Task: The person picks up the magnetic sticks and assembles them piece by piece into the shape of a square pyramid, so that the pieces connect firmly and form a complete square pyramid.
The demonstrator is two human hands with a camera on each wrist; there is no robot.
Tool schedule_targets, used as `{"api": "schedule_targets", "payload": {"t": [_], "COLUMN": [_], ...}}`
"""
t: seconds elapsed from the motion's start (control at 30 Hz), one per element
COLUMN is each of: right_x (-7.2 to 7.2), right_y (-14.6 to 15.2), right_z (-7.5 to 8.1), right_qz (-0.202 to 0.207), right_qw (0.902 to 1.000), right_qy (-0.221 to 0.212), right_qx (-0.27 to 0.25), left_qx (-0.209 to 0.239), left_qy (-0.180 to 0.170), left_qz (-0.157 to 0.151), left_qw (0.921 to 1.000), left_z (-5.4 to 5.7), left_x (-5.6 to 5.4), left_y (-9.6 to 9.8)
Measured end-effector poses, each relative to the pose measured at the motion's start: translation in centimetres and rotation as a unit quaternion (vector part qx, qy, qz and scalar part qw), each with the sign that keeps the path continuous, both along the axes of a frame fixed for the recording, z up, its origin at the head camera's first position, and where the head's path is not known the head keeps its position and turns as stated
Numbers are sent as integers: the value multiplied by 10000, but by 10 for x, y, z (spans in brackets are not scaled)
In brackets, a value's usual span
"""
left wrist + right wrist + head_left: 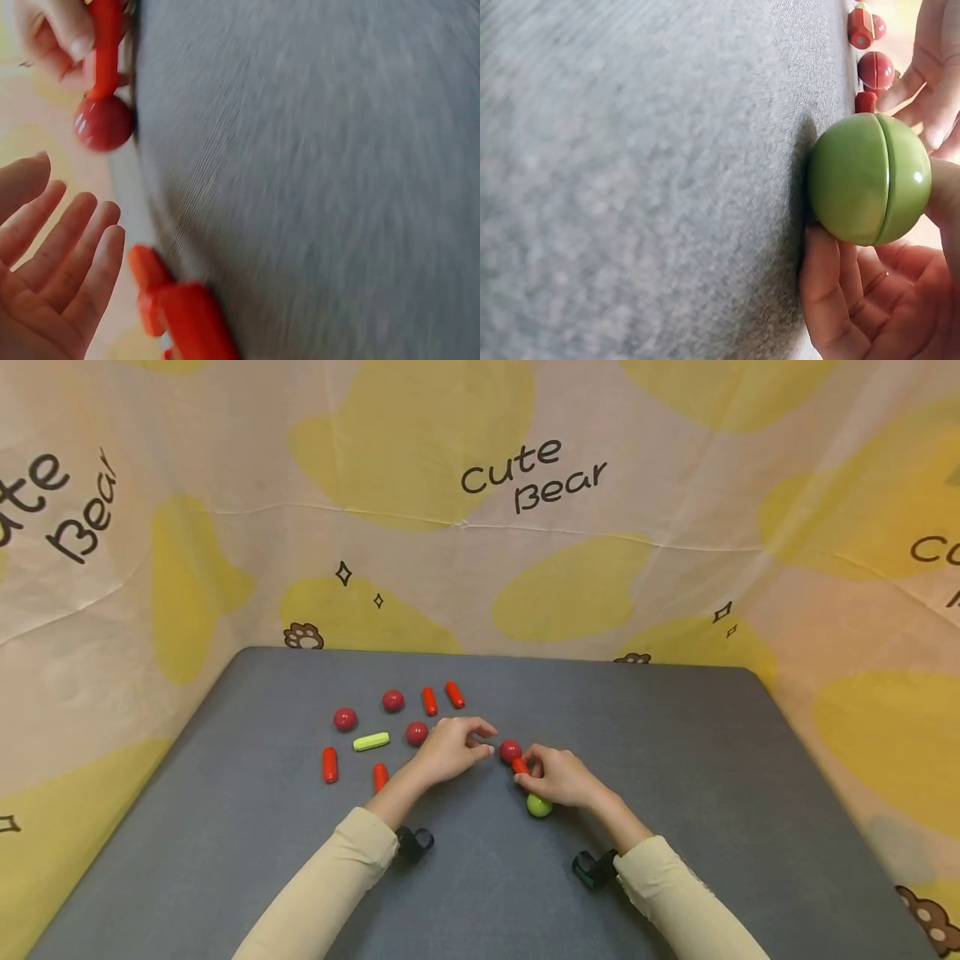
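My right hand (562,778) pinches a short red rod (520,766) between thumb and fingers. A red ball (511,751) sits at the rod's far end, touching it in the left wrist view. By the near end is a green ball (539,805), grooved around its middle, close against the right hand in the right wrist view; whether it joins the rod is hidden. My left hand (452,748) hovers just left of the red ball, holding nothing, its fingers loosely extended and apart from the ball in the left wrist view.
Left of my left hand lie three red balls, one of them the ball (417,733) beside the hand. Several red rods (330,765) and a yellow-green rod (371,742) are scattered there. A patterned cloth (555,585) stands behind the grey table (675,727).
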State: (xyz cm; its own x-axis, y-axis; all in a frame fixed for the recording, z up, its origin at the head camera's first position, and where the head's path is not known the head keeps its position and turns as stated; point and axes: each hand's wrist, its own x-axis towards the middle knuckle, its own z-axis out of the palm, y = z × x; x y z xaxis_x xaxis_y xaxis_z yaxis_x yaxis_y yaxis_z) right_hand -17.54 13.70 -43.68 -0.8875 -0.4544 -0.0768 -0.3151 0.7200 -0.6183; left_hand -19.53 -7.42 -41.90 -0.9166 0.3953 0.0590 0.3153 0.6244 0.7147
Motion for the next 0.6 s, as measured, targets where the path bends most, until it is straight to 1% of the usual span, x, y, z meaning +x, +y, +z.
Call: {"api": "schedule_targets", "payload": {"t": [0.13,0.27,0.37,0.43,0.6], "right_x": [2,5,7,8,10], "right_y": [3,8,11,12,14], "right_z": [1,1,1,1,1], "right_qz": [-258,-409,-500,-589,-854], "right_qw": [9997,9991,9987,9982,9960], "right_qy": [6,63,25,-55,-199], "right_qx": [43,46,-26,-78,-150], "left_qx": [69,126,181,175,140], "left_qy": [85,70,65,144,146], "left_qz": [-34,130,247,262,340], "left_qw": [9999,9998,9995,9994,9992], "left_z": [8,12,11,9,5], "left_x": [3,8,12,14,21], "left_y": [-15,-32,-43,-50,-60]}}
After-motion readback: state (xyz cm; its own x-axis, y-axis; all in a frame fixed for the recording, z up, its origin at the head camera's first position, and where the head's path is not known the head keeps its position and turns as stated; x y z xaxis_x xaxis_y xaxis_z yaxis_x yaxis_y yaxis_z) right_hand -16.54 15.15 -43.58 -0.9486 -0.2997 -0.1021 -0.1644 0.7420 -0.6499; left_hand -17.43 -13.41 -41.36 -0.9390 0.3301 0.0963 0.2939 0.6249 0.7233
